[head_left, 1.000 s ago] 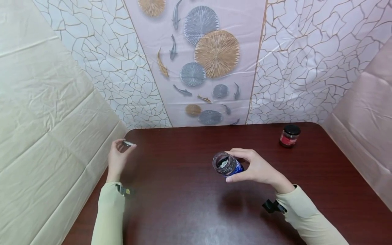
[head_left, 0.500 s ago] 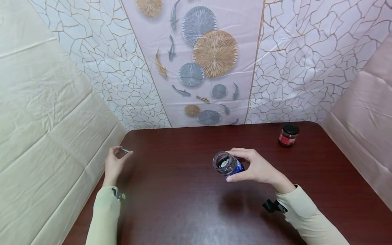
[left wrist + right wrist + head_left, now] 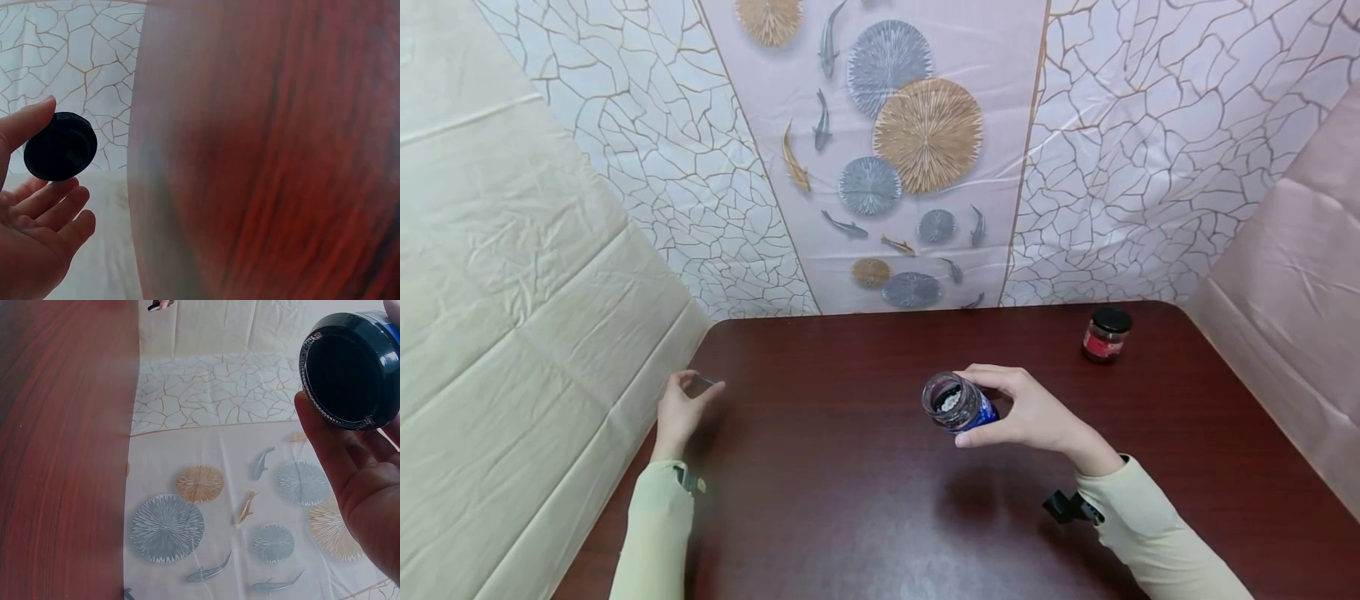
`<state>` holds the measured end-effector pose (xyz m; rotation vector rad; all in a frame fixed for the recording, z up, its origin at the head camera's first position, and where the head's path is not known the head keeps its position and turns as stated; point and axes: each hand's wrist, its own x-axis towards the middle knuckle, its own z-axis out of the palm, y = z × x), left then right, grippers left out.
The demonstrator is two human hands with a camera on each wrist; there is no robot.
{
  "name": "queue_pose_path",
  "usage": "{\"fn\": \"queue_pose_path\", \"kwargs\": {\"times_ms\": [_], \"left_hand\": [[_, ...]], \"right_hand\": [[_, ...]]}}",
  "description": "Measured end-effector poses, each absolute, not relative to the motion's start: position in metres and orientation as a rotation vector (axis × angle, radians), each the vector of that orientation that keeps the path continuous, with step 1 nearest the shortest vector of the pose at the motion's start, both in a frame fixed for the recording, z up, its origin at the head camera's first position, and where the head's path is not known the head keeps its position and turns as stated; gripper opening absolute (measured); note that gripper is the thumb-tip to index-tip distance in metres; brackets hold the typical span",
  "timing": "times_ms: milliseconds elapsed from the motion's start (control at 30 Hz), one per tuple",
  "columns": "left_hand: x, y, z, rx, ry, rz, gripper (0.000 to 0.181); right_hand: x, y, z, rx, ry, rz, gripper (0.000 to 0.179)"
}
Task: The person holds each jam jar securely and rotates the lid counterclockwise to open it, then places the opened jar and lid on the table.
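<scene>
In the head view my right hand (image 3: 1030,410) grips a lidless glass jar (image 3: 958,403) with a blue label and dark contents topped by something whitish. The jar is held above the table, its mouth tilted to the left. Its dark round base (image 3: 344,381) faces the right wrist camera. At the far left of the table my left hand (image 3: 683,412) pinches a round black lid (image 3: 60,147) between thumb and fingers, seen almost edge-on in the head view. Its dark hollow side shows in the left wrist view.
A second jar (image 3: 1107,335), with a black lid and a red label, stands upright at the back right of the dark reddish wooden table (image 3: 842,483). Patterned cloth (image 3: 917,250) hangs behind the table, and cream fabric (image 3: 550,333) rises along its left side.
My left hand has moved a little down and left with the lid, which has turned more edge-on. The right hand and its jar have stayed nearly still.
</scene>
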<state>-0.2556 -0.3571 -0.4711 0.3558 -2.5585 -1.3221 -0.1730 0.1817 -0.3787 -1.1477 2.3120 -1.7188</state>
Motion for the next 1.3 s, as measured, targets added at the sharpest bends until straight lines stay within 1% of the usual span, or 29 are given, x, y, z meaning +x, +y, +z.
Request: {"fn": "queue_pose_path", "kwargs": {"times_ms": [533,1033,1300], "left_hand": [[-0.252,-0.363,-0.48,0.436,-2.721,-1.28,0.082],[-0.254,-0.37,-0.482,0.4,-2.806,-1.253,0.087],[-0.252,-0.374,-0.482,0.353,-2.861,-1.17,0.085]], "right_hand": [[-0.174,0.184,-0.382,-1.13,2.305,-1.721,0.06],[-0.172,0.187,-0.381,-1.122,2.338,-1.717,0.061],[-0.173,0.189,-0.38,-1.119,2.353,-1.725,0.059]]}}
